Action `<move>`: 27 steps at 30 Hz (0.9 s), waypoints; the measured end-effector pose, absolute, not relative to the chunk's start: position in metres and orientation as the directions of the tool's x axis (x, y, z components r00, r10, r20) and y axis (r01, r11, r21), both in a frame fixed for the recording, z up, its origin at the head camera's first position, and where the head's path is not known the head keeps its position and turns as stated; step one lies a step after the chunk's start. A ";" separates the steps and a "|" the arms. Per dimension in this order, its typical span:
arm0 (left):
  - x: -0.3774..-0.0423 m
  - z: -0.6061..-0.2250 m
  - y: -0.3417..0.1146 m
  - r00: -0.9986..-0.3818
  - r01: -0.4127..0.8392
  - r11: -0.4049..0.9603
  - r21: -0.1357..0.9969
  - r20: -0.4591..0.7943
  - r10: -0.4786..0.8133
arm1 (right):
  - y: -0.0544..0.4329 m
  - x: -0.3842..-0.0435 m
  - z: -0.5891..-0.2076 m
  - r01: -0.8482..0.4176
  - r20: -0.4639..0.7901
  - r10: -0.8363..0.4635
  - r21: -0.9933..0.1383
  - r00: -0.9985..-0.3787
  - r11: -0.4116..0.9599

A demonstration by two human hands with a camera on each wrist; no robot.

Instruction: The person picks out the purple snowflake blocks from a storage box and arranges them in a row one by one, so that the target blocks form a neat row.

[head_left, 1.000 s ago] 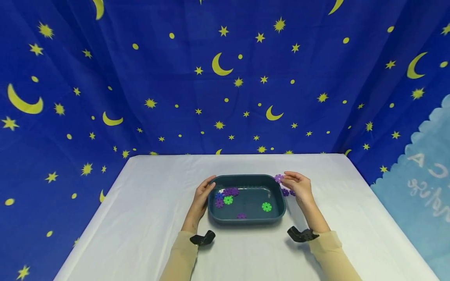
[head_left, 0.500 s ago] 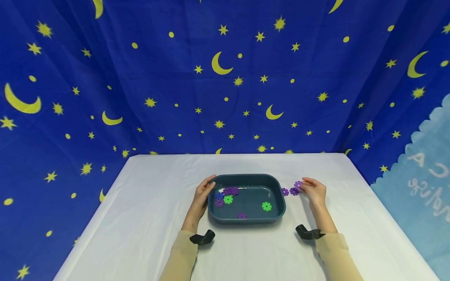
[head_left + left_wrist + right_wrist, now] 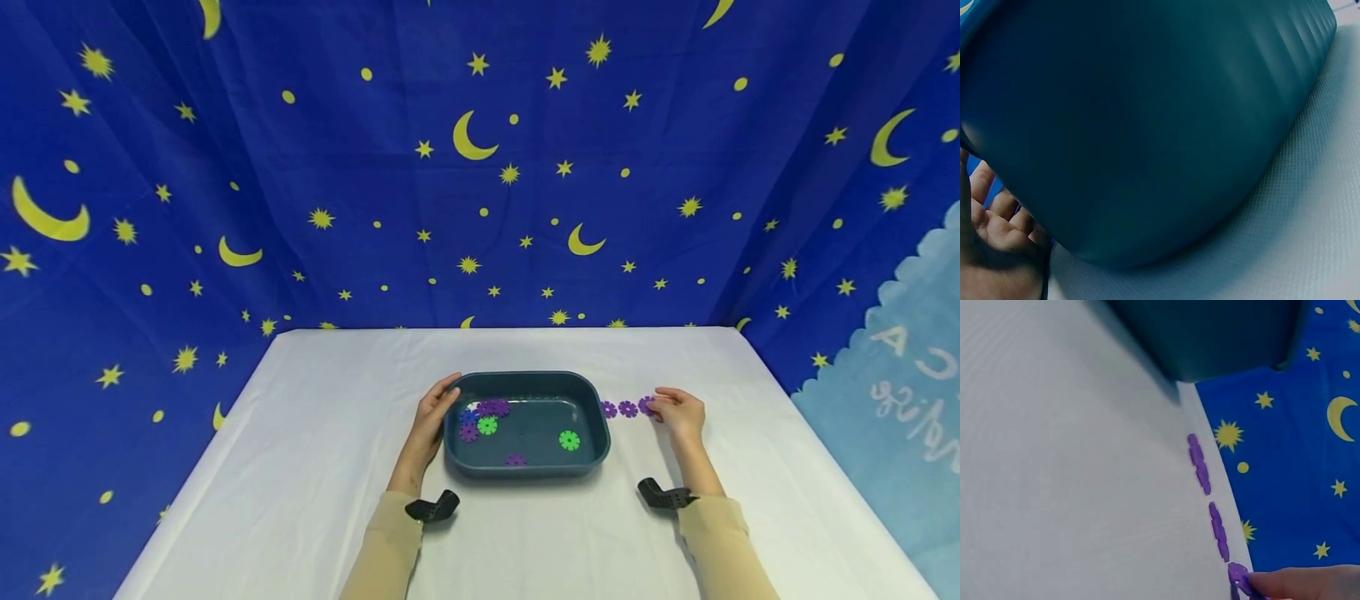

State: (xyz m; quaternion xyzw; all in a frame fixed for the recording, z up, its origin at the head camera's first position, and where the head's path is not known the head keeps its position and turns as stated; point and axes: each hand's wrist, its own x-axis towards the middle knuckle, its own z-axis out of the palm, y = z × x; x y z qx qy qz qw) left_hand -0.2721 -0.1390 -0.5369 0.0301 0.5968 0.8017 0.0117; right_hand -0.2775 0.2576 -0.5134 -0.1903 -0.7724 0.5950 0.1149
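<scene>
A dark teal plastic tub (image 3: 525,472) stands on the white-covered table. My left hand (image 3: 431,417) holds it at its left end, fingers at the rim; the left wrist view shows the tub's outer wall (image 3: 1147,137) with curled fingers (image 3: 1004,219) beside it. Right of the tub, my right hand (image 3: 681,417) pinches a purple notched plastic disc (image 3: 646,406) low at the table. To its left lie two more purple discs, a middle one (image 3: 627,409) and one by the tub wall (image 3: 609,409), in a row. The right wrist view shows the pinched disc (image 3: 1239,575) at the fingertip.
Inside the tub, several purple discs (image 3: 495,407) cluster at the left with a blue disc (image 3: 468,417) and a green disc (image 3: 487,426). Another green disc (image 3: 569,440) lies at the right. Behind the table hangs a blue star-and-moon curtain (image 3: 390,167).
My right hand has moved right and down from the tub's right rim, carrying the purple disc to the right end of the row. The left hand and tub stay put.
</scene>
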 end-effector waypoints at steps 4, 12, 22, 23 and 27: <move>-0.271 -0.536 -0.139 -0.997 0.020 -0.289 0.957 0.039 0.059 | 0.258 -0.278 -0.518 0.139 0.057 0.454 -0.911 -0.889 0.388; -0.271 -0.536 -0.139 -0.998 0.019 -0.275 0.961 0.035 0.055 | 0.256 -0.278 -0.522 0.135 0.140 0.489 -0.864 -0.861 0.485; -0.270 -0.535 -0.140 -0.998 0.010 -0.279 0.960 0.027 0.055 | 0.248 -0.276 -0.504 0.135 0.069 0.494 -0.921 -0.867 0.365; -0.270 -0.535 -0.140 -0.998 0.009 -0.278 0.961 0.025 0.054 | 0.246 -0.276 -0.501 0.131 0.059 0.493 -0.930 -0.868 0.343; -0.271 -0.536 -0.139 -0.999 0.007 -0.268 0.963 0.020 0.046 | 0.239 -0.274 -0.489 0.115 0.015 0.475 -0.963 -0.880 0.244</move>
